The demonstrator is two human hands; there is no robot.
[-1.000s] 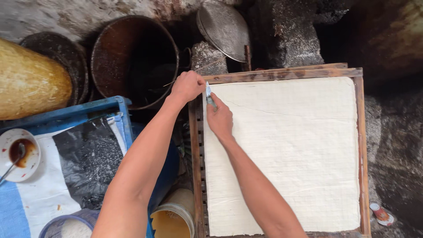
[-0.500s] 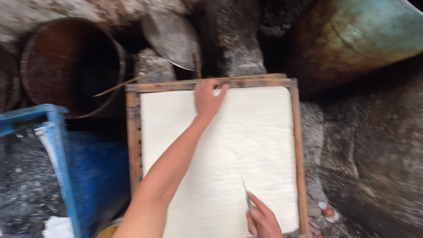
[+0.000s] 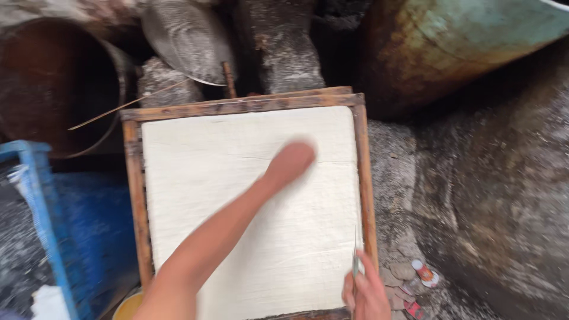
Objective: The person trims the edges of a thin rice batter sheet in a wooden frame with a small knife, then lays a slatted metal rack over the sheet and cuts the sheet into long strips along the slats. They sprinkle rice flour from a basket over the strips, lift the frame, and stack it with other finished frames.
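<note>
Wooden frame (image 3: 134, 178), white slab (image 3: 237, 195) inside

A blue crate (image 3: 35, 219) sits near a rusty drum (image 3: 53, 83).

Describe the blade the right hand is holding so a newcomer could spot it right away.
Start at the square wooden frame filled by a flat white slab. Follow its right rail down to the lower right corner, where the right hand grips a thin, narrow metal blade. It is the only slim, upright shiny strip there, beside the wood.

White slab (image 3: 237, 195) in a brown wooden frame (image 3: 135, 195); blue crate (image 3: 41, 219); seemingly rust-streaked green drum (image 3: 462, 41).
</note>
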